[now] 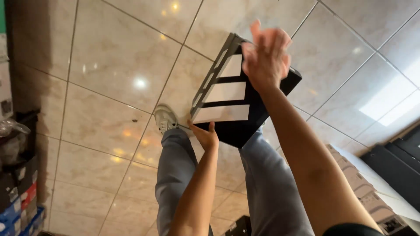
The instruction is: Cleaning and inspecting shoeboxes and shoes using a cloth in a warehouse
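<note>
I look down at a black shoe box (232, 107) with three white stripes on its lid, held tilted above the tiled floor. My left hand (205, 136) supports its near lower edge from below, thumb up against the lid. My right hand (267, 54) is blurred at the box's far upper edge, fingers spread, resting on or just over the lid. Under the box are my legs in grey trousers (179, 175) and a pale sneaker (165, 118).
Glossy beige floor tiles (100, 87) fill most of the view. Stacked shoe boxes in black, red and blue (19, 196) stand at the left edge. More boxes, pale (363, 192) and black (393, 166), lie at the lower right.
</note>
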